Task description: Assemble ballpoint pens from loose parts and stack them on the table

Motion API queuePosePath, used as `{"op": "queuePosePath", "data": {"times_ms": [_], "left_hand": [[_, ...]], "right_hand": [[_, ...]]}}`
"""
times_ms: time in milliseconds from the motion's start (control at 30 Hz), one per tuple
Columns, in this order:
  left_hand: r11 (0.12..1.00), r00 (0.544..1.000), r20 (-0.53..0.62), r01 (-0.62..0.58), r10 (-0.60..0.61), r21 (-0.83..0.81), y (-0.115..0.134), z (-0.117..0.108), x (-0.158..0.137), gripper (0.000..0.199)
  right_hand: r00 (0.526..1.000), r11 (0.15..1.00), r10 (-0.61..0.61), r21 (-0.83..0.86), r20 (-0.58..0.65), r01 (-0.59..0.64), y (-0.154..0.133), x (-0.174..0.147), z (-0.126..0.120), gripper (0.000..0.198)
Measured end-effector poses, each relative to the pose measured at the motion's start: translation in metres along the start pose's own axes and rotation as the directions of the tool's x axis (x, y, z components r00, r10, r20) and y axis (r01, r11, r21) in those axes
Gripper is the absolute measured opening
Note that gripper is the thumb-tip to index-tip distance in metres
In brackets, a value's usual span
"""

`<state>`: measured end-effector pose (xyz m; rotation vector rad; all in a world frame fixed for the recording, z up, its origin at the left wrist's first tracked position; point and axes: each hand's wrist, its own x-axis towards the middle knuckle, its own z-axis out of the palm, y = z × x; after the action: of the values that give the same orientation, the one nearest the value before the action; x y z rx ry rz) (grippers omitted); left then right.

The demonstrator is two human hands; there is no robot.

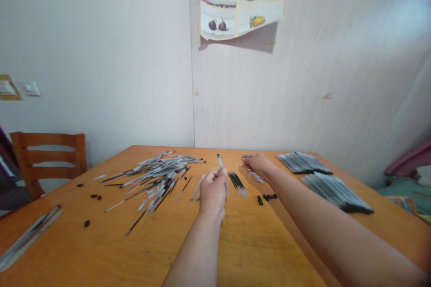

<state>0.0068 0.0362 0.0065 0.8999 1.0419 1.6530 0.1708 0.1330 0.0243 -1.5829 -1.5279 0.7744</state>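
Clear, black-ended pen [220, 160] pinched between thumb and fingers of the left hand [213, 187], tilted, just left of the row of dark refills [237, 184]. Right of that row, right hand [256, 163] beside small pale pieces [257, 178], fingers curled, tips drawn close together; cannot tell whether pinching anything. Nearer than the row and to its right, small black plugs [260, 200] on the wooden table [256, 246]. Well to the right of it, two stacks of clear sticks [336, 192] with dark ends. Left of it, a loose heap of pens and refills [163, 172]; high behind it, on the wall [296, 80], fruit pictures [239, 4].
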Motion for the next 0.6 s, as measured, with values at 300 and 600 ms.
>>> {"op": "queuePosePath", "data": {"times_ms": [300, 600], "left_hand": [[1.000, 0.999, -0.030, 0.023, -0.023, 0.004, 0.009, 0.000, -0.004, 0.044], [0.999, 0.999, 0.009, 0.036, -0.035, -0.018, 0.007, 0.001, -0.004, 0.047]], "right_hand": [[0.982, 0.644, 0.110, 0.741, 0.152, -0.187, -0.004, -0.100, -0.006, 0.016], [0.932, 0.323, 0.259, 0.886, 0.255, -0.332, 0.011, -0.136, 0.012, 0.006]]}}
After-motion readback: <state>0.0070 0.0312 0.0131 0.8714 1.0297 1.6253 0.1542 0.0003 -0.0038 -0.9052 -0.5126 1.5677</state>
